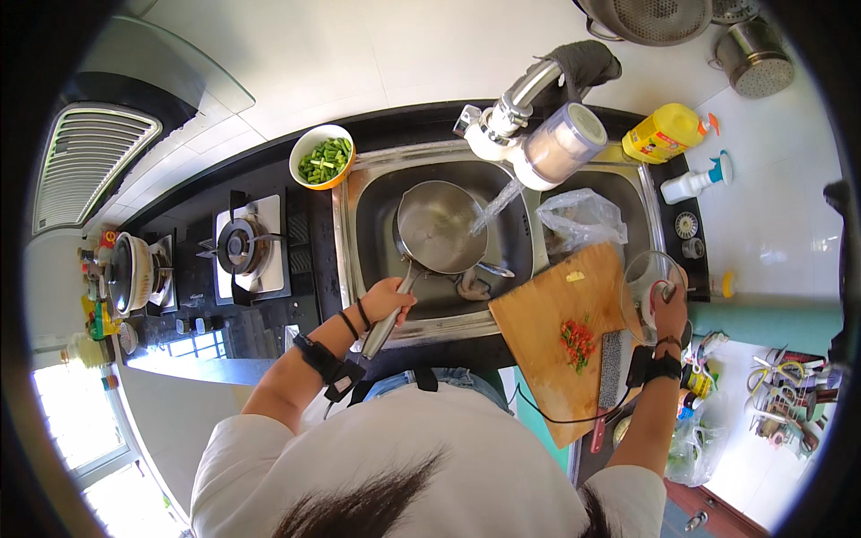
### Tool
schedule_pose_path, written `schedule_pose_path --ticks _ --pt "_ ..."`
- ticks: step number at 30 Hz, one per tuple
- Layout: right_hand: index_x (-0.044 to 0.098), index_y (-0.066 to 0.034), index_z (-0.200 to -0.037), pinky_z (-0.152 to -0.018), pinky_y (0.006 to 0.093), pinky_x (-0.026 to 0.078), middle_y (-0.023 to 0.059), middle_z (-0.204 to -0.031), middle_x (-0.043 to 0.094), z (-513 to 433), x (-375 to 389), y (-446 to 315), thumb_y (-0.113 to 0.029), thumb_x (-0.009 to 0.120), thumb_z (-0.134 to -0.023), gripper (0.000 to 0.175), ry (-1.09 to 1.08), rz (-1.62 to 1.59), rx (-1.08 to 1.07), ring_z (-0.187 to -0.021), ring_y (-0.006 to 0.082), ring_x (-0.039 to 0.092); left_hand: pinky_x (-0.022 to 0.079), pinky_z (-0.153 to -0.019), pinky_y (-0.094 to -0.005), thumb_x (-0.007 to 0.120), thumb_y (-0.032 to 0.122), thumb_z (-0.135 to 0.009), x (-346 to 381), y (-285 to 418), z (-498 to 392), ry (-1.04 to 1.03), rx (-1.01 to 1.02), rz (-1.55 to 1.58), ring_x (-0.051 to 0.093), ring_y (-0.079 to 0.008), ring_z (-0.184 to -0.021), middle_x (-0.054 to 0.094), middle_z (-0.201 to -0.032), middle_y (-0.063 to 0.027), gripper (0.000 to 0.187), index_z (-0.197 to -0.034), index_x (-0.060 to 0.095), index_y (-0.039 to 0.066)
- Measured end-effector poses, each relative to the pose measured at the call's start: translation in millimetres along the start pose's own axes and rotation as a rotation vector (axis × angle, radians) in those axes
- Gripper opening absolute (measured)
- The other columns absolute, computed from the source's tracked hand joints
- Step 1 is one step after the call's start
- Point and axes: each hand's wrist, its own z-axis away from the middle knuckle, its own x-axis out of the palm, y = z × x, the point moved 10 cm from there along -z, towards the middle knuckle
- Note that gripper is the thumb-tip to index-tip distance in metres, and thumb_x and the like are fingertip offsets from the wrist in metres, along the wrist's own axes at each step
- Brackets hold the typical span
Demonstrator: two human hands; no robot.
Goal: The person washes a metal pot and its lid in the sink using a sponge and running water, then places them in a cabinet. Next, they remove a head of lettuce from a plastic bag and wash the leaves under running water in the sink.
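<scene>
My left hand [388, 302] grips the handle of a steel saucepan [442, 227], which is over the left basin of the sink [417, 328]. Water runs from a faucet with a filter [564, 144] into the pan. At the right, my right hand [668, 302] holds the knob of a glass lid [639, 282], beside the wooden cutting board [531, 302]. Chopped red pieces [577, 344] and a small yellowish piece [574, 276] lie on the board. A cleaver with a red handle [597, 430] rests along its right side.
A bowl of chopped green vegetables [325, 161] stands left of the sink, near a gas burner [241, 245]. A clear plastic bag [584, 216] lies over the right basin. A yellow detergent bottle [662, 134] and a spray bottle [693, 180] stand behind at the right.
</scene>
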Motion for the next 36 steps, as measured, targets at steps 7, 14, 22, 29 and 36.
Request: schedule_pose_path --ticks 7,14,22,29,36 --pt "0.051 -0.0081 -0.113 -0.062 0.0347 0.048 0.0119 -0.094 0.061 15 -69 -44 -0.036 0.054 -0.084 0.040 0.293 -0.514 0.015 -0.071 0.0260 0.059 0.047 -0.042 -0.0330 0.060 0.008 -0.079 -17 -36 -41 0.066 -0.105 0.054 0.056 -0.0190 -0.047 0.053 -0.062 -0.0084 0.016 -0.083 0.045 0.001" --pt "0.054 -0.0150 -0.103 -0.033 0.0220 0.025 -0.0011 -0.070 0.051 126 165 -202 -0.059 0.046 -0.083 0.049 -0.884 -2.084 0.617 -0.041 0.0090 0.033 0.051 -0.059 -0.0308 0.059 0.025 -0.082 -45 -26 -44 0.226 0.098 -0.945 0.060 -0.0214 -0.062 0.058 -0.071 -0.0100 0.028 -0.097 0.053 0.002" --pt "0.053 -0.0123 -0.087 -0.038 0.0193 0.028 0.0009 -0.063 0.047 200 213 -368 -0.056 0.046 -0.083 0.044 -1.531 -2.224 0.892 -0.045 0.0096 0.037 0.050 -0.078 -0.0367 0.051 0.032 -0.087 -12 37 -25 0.027 0.137 0.286 0.063 -0.0277 -0.085 0.061 -0.104 -0.0156 0.047 -0.124 0.045 0.005" --pt "0.057 -0.0117 -0.096 -0.052 0.0292 0.043 0.0074 -0.079 0.059 194 304 -330 -0.049 0.048 -0.084 0.040 -1.182 -1.620 0.720 -0.060 0.0176 0.054 0.048 -0.087 -0.0390 0.042 0.011 -0.087 12 83 -23 -0.283 0.173 0.577 0.061 -0.0306 -0.097 0.056 -0.111 -0.0249 0.053 -0.137 0.025 0.004" --pt "0.053 -0.0051 -0.117 -0.089 0.0424 0.042 0.0149 -0.117 0.056 180 362 -321 -0.026 0.049 -0.083 0.040 -0.748 -0.119 -0.139 -0.106 0.0341 0.053 0.048 -0.086 -0.0391 0.047 0.007 -0.085 -7 75 -37 -0.171 0.178 0.653 0.057 -0.0309 -0.104 0.053 -0.118 -0.0205 0.057 -0.137 0.024 0.014"
